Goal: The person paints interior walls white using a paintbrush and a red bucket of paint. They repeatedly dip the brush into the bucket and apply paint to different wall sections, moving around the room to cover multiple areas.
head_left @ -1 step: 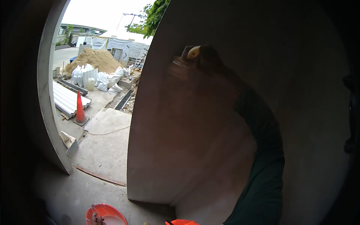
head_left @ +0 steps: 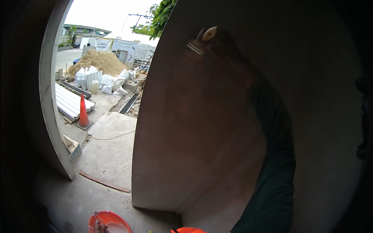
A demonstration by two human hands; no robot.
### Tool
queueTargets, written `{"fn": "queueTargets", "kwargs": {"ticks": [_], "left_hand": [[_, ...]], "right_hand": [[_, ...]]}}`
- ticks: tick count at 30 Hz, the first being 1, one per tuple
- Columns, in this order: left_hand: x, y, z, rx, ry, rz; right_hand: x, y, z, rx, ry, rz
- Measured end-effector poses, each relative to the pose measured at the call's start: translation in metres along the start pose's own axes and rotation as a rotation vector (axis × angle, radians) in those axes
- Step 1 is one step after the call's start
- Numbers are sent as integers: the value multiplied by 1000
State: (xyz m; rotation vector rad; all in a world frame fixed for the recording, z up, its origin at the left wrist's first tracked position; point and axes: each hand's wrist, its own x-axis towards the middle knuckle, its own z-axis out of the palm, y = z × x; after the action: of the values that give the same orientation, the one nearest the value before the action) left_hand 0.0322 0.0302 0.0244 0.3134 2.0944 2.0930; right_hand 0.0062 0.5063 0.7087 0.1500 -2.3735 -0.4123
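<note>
Up on the dark wall, my right hand is closed around a paintbrush with a pale wooden handle and a shiny metal band. Its bristles are lost in the shade, and I cannot tell whether they touch the wall. My right arm, in a dark green sleeve, stretches up along the wall. Low in the view, my left hand grips the rim side of an orange bucket with whitish liquid inside. Only the fingers of that hand show.
A doorway edge stands at left, with a reddish strip across the floor. Outside are an orange cone, white corrugated sheets, white sacks, a sand pile and a thin cable.
My right hand has moved up and a little to the right along the wall with the paintbrush. The left hand and the bucket stay in place.
</note>
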Motion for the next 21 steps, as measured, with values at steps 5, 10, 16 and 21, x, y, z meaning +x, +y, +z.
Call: {"fn": "queueTargets", "kwargs": {"ticks": [5,10,16,21], "left_hand": [[-8,48,14,-284,105,-178],[3,50,13,-391,213,-345],[-2,43,7,-346,208,-179],[-5,97,25,-446,123,-321]], "right_hand": [[65,20,-42,-358,322,-106],[-36,-31,93,-456,211,-486],[-115,-88,148,146,-259,-222],[35,20,20,-266,561,-147]]}}
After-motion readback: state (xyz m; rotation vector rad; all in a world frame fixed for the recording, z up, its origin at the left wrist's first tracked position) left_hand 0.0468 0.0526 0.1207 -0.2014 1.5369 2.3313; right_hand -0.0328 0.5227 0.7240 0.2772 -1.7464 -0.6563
